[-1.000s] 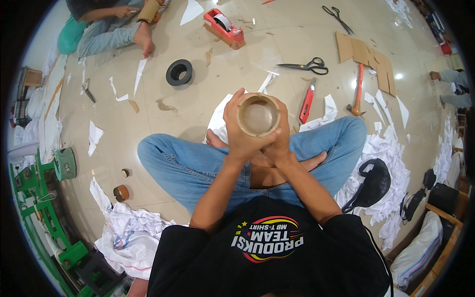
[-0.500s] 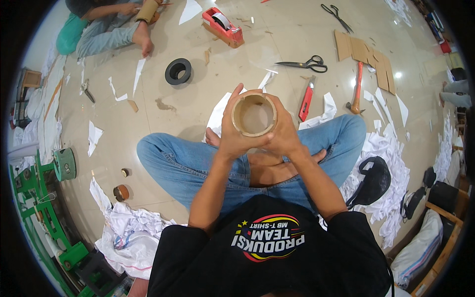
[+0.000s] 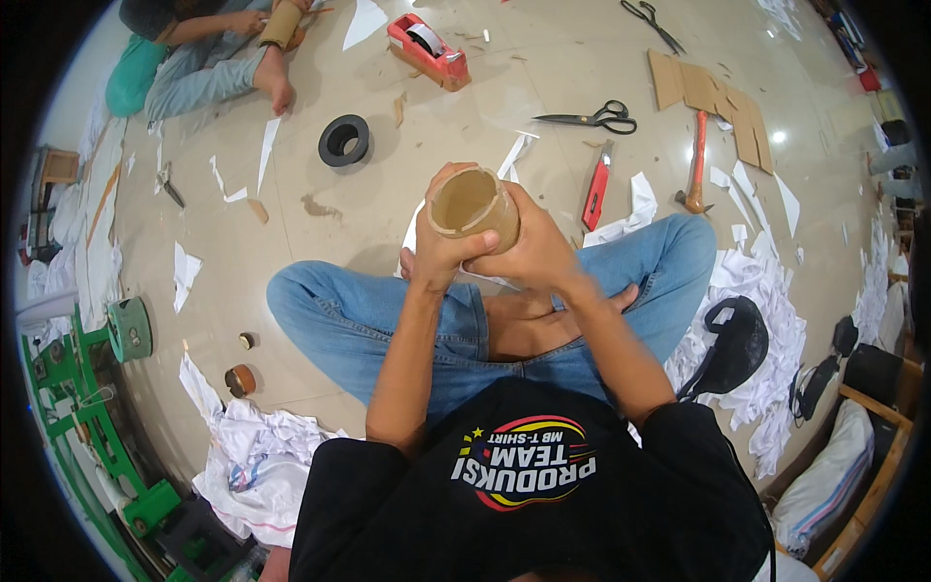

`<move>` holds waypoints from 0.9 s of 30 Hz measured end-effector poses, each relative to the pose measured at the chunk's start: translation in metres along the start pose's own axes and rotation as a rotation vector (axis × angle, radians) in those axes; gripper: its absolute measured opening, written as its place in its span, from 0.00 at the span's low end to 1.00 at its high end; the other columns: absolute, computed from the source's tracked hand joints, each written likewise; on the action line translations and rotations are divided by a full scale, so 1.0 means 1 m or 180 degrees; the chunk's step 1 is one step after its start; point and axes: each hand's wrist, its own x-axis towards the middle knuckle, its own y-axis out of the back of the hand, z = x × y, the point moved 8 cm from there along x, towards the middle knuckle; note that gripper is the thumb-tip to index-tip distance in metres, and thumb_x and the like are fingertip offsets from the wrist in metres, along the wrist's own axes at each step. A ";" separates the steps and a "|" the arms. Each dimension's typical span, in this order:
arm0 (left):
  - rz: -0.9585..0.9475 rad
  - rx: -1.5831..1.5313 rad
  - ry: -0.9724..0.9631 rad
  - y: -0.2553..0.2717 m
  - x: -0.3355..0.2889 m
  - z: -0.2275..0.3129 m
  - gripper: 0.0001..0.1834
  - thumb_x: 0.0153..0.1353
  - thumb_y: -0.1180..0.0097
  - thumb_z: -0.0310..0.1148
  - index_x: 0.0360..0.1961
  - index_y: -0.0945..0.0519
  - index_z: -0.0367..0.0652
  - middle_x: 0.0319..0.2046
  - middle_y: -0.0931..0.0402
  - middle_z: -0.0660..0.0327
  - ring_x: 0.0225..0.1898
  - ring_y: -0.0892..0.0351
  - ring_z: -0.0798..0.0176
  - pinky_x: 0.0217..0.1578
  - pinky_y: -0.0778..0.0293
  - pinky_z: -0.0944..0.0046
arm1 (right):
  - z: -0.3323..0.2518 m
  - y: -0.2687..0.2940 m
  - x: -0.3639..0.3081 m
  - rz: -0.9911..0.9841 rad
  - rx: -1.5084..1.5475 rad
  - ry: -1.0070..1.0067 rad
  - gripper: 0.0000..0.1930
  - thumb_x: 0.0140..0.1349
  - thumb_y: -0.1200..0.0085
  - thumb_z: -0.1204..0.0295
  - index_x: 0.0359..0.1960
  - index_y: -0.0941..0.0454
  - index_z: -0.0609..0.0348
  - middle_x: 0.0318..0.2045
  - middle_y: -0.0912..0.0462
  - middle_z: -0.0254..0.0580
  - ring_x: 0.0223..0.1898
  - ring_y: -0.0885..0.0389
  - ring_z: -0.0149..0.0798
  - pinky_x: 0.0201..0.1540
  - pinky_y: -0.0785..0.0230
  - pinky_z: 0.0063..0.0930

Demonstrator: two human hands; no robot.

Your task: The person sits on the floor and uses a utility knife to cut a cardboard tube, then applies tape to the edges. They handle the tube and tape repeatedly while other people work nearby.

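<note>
Above my crossed legs I hold a brown tube (image 3: 500,219), which looks like cardboard or bamboo, between both hands. Its open end tilts up toward me, showing a hollow inside and an uneven rim. My left hand (image 3: 441,247) wraps the near left side, thumb lying across the front just below the rim. My right hand (image 3: 536,244) grips the right side and lower part. Beyond the hands, a red utility knife (image 3: 597,186) lies to the right and a black tape roll or ring (image 3: 345,141) to the left.
Scissors (image 3: 589,118), a hammer (image 3: 697,165), cardboard pieces (image 3: 708,92) and a red tape dispenser (image 3: 428,50) lie on the tiled floor. White scraps (image 3: 766,339) are heaped at right, with a black mesh item (image 3: 732,344). Another person (image 3: 208,73) sits far left, holding a similar tube. Green machinery (image 3: 87,427) stands left.
The tube has shifted slightly left and tipped, so more of its outer side shows. My right hand has turned around it, and my left thumb now lies across its front.
</note>
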 end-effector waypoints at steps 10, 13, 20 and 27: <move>0.1212 0.0636 -0.0351 -0.024 -0.019 -0.003 0.41 0.51 0.19 0.28 0.63 0.28 0.32 0.55 0.19 0.53 0.56 0.18 0.59 0.59 0.21 0.59 | 0.032 -0.009 -0.008 0.1579 -0.0938 0.1414 0.43 0.54 0.25 0.73 0.71 0.36 0.66 0.61 0.24 0.54 0.63 0.22 0.49 0.65 0.28 0.38; 0.1150 0.1000 -0.0641 -0.019 -0.016 0.009 0.41 0.51 0.19 0.29 0.63 0.29 0.32 0.55 0.19 0.52 0.55 0.17 0.59 0.57 0.20 0.59 | 0.030 -0.014 -0.009 0.1358 -0.0679 0.1335 0.44 0.56 0.25 0.72 0.72 0.37 0.66 0.63 0.27 0.54 0.65 0.24 0.50 0.68 0.29 0.40; 0.0794 0.0604 0.0034 -0.007 -0.006 0.010 0.40 0.52 0.22 0.30 0.65 0.27 0.31 0.54 0.18 0.51 0.55 0.16 0.57 0.58 0.19 0.59 | 0.025 -0.002 -0.010 0.0594 -0.0544 0.0701 0.49 0.54 0.23 0.67 0.75 0.40 0.66 0.67 0.28 0.56 0.69 0.27 0.51 0.70 0.31 0.43; 0.0550 0.0679 -0.0115 -0.004 -0.003 0.002 0.44 0.51 0.19 0.30 0.66 0.30 0.31 0.56 0.19 0.50 0.57 0.16 0.56 0.58 0.18 0.59 | 0.037 0.006 -0.010 0.0157 -0.0004 0.0263 0.53 0.53 0.21 0.62 0.77 0.41 0.65 0.72 0.31 0.55 0.71 0.29 0.52 0.70 0.31 0.47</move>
